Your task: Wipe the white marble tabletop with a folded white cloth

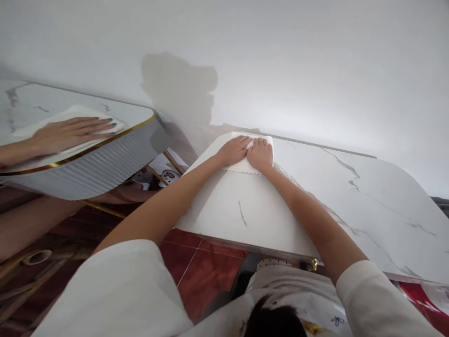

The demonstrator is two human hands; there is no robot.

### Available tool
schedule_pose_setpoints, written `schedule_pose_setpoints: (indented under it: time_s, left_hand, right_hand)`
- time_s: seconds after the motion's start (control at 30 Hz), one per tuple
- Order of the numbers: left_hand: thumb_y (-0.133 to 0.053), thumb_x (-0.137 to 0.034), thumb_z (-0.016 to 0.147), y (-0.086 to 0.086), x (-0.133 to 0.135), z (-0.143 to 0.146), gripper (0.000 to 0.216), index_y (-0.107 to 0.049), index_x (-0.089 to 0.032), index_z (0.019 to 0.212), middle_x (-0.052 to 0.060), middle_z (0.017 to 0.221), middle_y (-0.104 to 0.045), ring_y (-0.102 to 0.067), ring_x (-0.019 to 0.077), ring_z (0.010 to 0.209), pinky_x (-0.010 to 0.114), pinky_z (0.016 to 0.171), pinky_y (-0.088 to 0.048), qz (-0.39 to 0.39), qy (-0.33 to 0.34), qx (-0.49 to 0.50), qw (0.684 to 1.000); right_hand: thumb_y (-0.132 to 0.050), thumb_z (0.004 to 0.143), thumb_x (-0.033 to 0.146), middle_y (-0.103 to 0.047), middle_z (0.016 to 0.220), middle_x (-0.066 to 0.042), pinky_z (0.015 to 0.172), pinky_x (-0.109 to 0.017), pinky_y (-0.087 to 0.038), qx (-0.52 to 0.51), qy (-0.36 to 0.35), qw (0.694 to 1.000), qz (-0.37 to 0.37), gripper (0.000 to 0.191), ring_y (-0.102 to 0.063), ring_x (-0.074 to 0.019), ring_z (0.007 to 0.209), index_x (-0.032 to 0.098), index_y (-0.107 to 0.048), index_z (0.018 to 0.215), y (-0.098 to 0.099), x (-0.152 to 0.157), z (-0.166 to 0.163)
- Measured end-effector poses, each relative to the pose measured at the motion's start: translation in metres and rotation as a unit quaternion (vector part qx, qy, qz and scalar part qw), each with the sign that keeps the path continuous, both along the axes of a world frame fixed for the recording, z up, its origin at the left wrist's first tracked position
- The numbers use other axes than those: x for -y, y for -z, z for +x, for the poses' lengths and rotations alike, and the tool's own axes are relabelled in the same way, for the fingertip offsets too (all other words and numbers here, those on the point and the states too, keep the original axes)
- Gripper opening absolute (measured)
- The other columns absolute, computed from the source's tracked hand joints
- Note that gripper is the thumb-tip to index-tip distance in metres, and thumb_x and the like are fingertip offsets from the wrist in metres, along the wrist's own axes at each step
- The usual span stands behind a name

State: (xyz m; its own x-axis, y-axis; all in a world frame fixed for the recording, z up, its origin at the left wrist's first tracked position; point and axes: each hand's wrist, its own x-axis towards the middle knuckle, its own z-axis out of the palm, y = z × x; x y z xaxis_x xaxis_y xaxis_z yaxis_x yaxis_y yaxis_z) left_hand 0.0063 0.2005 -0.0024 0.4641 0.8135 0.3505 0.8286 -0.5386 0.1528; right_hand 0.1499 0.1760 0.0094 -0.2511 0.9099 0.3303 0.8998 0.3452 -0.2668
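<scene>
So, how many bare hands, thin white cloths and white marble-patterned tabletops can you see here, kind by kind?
Bare hands: 3 (wearer's left hand, wearer's right hand, another person's hand)
Thin white cloths: 2 (left-side cloth, right-side cloth)
White marble-patterned tabletops: 2 (left-side tabletop, right-side tabletop)
Total: 7

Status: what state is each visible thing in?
Left hand: open, palm down on white cloth.
Right hand: open, palm down, same cloth.
White cloth: spread under both hands.
Other person's hand: open, palm down on second cloth.
Second cloth: spread, partly covered.
Right table: partly covered.
Left table: partly covered.
</scene>
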Motion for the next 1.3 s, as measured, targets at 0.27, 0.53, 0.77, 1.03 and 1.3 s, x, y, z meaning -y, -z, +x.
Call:
schedule_pose_setpoints:
  time_s: [0.27,0.53,0.77,1.03,1.3]
  left_hand:
    - [-0.026,-0.029,0.094,0.009,0.069,-0.014,0.053,-0.044,-0.012,0.140,0.013,0.147,-0.048,-0.041,0.0239,0.138,0.042,0.118,-0.030,0.013,-0.045,-0.030,0.998]
    - [-0.028,-0.031,0.092,0.010,0.135,-0.035,0.054,-0.044,-0.011,0.140,0.013,0.145,-0.049,-0.043,0.0253,0.136,0.044,0.117,-0.032,0.025,-0.062,-0.055,0.996]
    - [-0.028,-0.031,0.091,0.013,0.171,-0.031,0.055,-0.044,-0.013,0.141,0.012,0.148,-0.047,-0.040,0.0262,0.138,0.046,0.118,-0.030,0.017,-0.086,-0.059,0.994]
    - [-0.030,-0.031,0.090,0.011,0.179,-0.011,0.058,-0.043,-0.013,0.143,0.012,0.149,-0.046,-0.040,0.0296,0.139,0.049,0.120,-0.028,0.001,-0.081,-0.040,0.996]
    - [-0.029,-0.028,0.090,0.010,0.158,0.027,0.057,-0.043,-0.010,0.142,0.014,0.150,-0.045,-0.038,0.0270,0.141,0.046,0.120,-0.028,-0.005,-0.081,-0.042,0.996]
  right_hand:
    - [-0.030,0.098,0.022,-0.042,0.152,-0.016,0.117,-0.045,-0.022,-0.002,-0.020,1.000,-0.014,0.050,-0.030,-0.0293,0.143,0.004,-0.042,0.143,0.000,0.065,-0.008]
    - [-0.031,0.098,0.023,-0.037,0.155,-0.017,0.119,-0.046,-0.018,-0.013,-0.071,0.997,-0.042,0.052,-0.025,-0.0304,0.146,0.001,-0.038,0.145,-0.001,0.121,-0.022]
    - [-0.033,0.097,0.022,-0.037,0.154,-0.020,0.120,-0.047,-0.012,-0.021,-0.104,0.994,-0.039,0.054,-0.025,-0.0315,0.146,-0.002,-0.038,0.145,0.000,0.149,-0.016]
    - [-0.031,0.099,0.021,-0.039,0.153,-0.018,0.120,-0.047,-0.015,-0.037,-0.106,0.993,-0.041,0.050,-0.027,-0.0294,0.145,0.000,-0.041,0.143,0.002,0.155,0.002]
    - [-0.034,0.097,0.020,-0.045,0.149,-0.020,0.119,-0.048,-0.018,-0.045,-0.081,0.996,-0.016,0.048,-0.033,-0.0310,0.142,-0.001,-0.046,0.139,0.005,0.141,0.037]
